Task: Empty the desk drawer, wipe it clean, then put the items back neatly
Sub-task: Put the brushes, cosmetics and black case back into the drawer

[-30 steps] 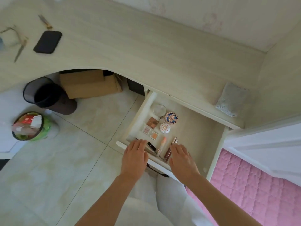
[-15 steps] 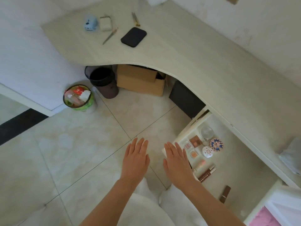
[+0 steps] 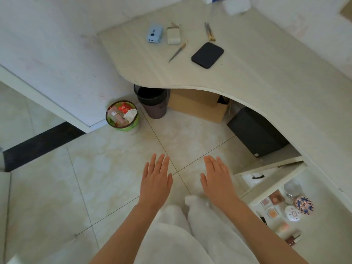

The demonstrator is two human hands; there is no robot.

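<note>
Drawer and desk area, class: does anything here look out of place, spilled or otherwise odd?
Nothing looks spilled or broken. The drawer stands pulled open with small cosmetics still lying inside, so emptying is not done. Both the left hand and the right hand hover flat and empty over the floor, beside the drawer rather than in it.

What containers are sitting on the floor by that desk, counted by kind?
waste bins: 2, the green bin full of rubbish and the dark bin
cardboard box: 1
black box: 1
Total: 4
</note>
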